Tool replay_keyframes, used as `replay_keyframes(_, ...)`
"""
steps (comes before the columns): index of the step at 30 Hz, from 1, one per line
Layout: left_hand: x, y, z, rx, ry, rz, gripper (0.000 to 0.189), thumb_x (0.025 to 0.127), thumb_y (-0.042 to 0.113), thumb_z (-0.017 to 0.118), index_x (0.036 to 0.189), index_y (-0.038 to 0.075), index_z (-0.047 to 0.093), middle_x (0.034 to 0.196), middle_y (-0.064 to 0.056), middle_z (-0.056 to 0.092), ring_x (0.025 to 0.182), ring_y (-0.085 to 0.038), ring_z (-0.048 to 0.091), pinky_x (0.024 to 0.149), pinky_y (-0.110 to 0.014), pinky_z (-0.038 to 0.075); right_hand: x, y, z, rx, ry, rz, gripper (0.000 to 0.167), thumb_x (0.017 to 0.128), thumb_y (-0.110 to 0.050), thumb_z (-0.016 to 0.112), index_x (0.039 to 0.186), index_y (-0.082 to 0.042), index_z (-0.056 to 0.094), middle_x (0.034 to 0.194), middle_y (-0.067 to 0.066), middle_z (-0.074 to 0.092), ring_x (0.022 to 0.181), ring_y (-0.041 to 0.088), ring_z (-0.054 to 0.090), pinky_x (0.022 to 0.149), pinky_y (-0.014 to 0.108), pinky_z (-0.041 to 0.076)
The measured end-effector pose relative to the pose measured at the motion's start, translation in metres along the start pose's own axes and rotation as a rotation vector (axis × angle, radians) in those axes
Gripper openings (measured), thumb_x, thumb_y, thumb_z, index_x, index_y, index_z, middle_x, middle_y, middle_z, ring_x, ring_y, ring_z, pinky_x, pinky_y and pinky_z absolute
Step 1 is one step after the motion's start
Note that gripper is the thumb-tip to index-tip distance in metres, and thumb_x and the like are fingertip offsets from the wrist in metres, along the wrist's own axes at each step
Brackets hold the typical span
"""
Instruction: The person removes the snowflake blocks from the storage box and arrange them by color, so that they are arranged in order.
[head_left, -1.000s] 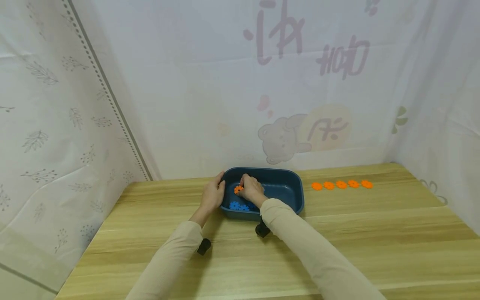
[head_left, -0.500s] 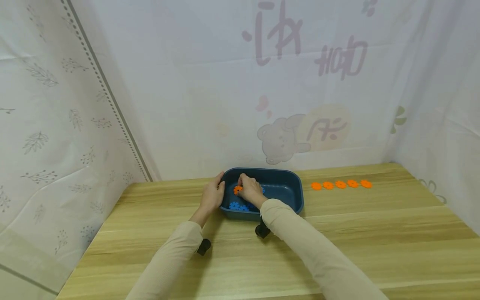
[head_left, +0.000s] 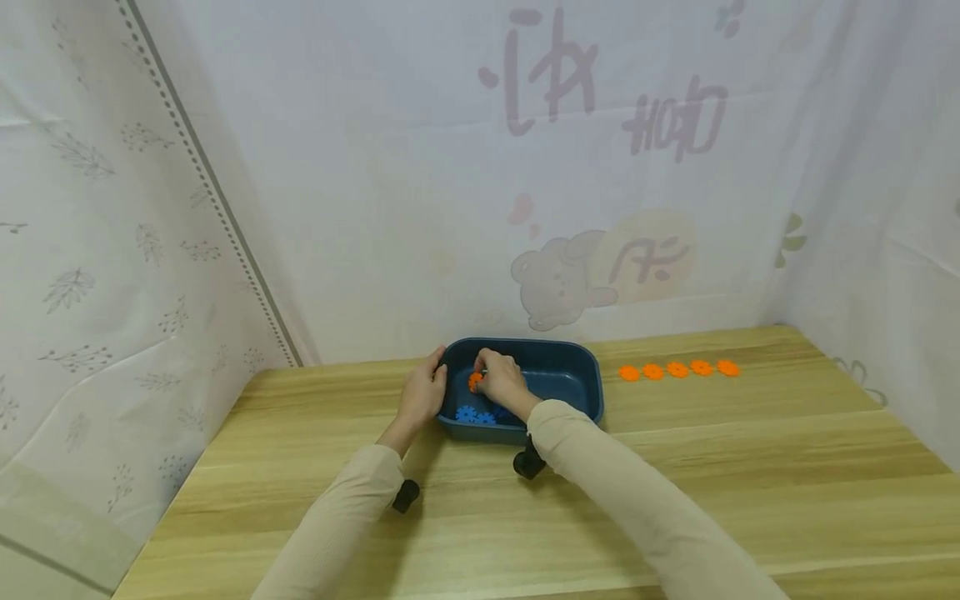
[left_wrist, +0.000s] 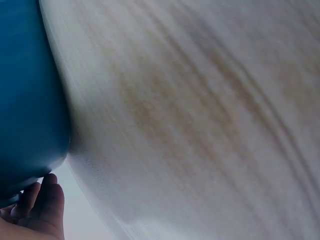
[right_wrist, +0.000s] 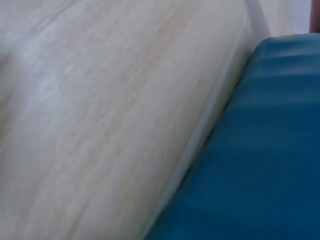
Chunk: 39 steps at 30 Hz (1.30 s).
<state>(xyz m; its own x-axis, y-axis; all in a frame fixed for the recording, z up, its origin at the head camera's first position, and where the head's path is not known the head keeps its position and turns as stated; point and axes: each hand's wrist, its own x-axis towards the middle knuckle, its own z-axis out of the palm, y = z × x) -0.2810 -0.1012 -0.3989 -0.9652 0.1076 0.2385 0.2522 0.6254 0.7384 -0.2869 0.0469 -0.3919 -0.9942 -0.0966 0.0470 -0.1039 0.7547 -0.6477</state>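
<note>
A dark blue plastic basin (head_left: 558,385) stands on the wooden table near its back edge. My left hand (head_left: 422,393) holds the basin's left end, thumb at the rim; in the left wrist view its fingers (left_wrist: 50,205) touch the outer wall (left_wrist: 30,100). Inside the basin, my right hand (head_left: 502,381) pinches an orange flower-shaped plastic disc (head_left: 476,382) between thumb and fingers. Blue discs (head_left: 466,414) of the same shape lie on the basin floor near its front left. The right wrist view shows only the basin's outer side (right_wrist: 260,150) and the table, not the fingers at work.
To the right of the basin, several orange discs (head_left: 677,370) lie in a row on the table (head_left: 712,483). A printed white cloth (head_left: 375,208) hangs directly behind the table and along both sides. Black wrist devices (head_left: 528,463) sit below the sleeves.
The right hand stays in the basin with the orange disc, its fingers shifting only slightly. The whole head view has drifted a little. The left hand keeps its place on the basin.
</note>
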Motion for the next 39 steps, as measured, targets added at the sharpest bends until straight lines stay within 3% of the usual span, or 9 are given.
replay_keyframes(7,0.002,0.0,0.001,0.021,-0.023,-0.03,0.042,0.099,0.008,0.043,0.14,0.001,0.043,0.14,-0.02,0.045,0.129,-0.035,0.044,0.107,-0.048,0.036,-0.007,0.007,-0.011,0.065,0.022,-0.031,0.021,0.078,-0.008,0.076,0.092,-0.007,0.061,0.099,0.008,0.065,0.079,0.023,0.057,0.07,0.034,0.05)
replay_keyframes(14,0.001,-0.001,0.002,0.034,-0.005,-0.012,0.042,0.097,0.008,0.044,0.138,-0.001,0.045,0.138,-0.021,0.047,0.127,-0.037,0.045,0.106,-0.049,0.037,-0.02,0.015,-0.022,0.109,0.026,-0.07,0.018,0.078,-0.005,0.074,0.089,-0.009,0.061,0.07,0.004,0.056,0.061,0.017,0.051,0.057,0.028,0.046)
replay_keyframes(18,0.001,0.0,0.001,0.042,-0.009,-0.015,0.042,0.098,0.008,0.044,0.138,-0.001,0.044,0.137,-0.022,0.047,0.127,-0.038,0.045,0.105,-0.049,0.037,-0.025,0.018,-0.029,0.136,0.023,-0.074,0.017,0.079,-0.005,0.073,0.091,-0.009,0.061,0.065,0.003,0.055,0.055,0.015,0.049,0.052,0.026,0.043)
replay_keyframes(28,-0.001,0.002,0.001,0.04,-0.022,-0.032,0.042,0.098,0.009,0.043,0.139,0.0,0.043,0.139,-0.021,0.046,0.128,-0.037,0.043,0.106,-0.049,0.036,-0.038,0.027,-0.048,0.191,0.022,-0.052,0.019,0.08,-0.009,0.074,0.095,-0.01,0.062,0.074,0.003,0.061,0.062,0.014,0.055,0.055,0.024,0.047)
replay_keyframes(33,0.0,0.003,0.0,0.042,-0.023,-0.029,0.043,0.098,0.009,0.043,0.139,0.0,0.043,0.139,-0.022,0.046,0.128,-0.037,0.044,0.106,-0.05,0.037,-0.045,0.032,-0.062,0.24,0.007,-0.031,0.019,0.083,-0.008,0.071,0.099,-0.008,0.061,0.076,0.01,0.068,0.069,0.027,0.064,0.055,0.025,0.048)
replay_keyframes(39,-0.001,0.004,-0.001,0.04,-0.024,-0.034,0.043,0.098,0.009,0.043,0.14,0.0,0.043,0.138,-0.022,0.046,0.128,-0.038,0.044,0.105,-0.05,0.037,-0.049,0.043,-0.079,0.31,0.001,-0.043,0.02,0.084,-0.007,0.069,0.102,-0.005,0.06,0.08,0.018,0.068,0.07,0.037,0.061,0.053,0.027,0.048)
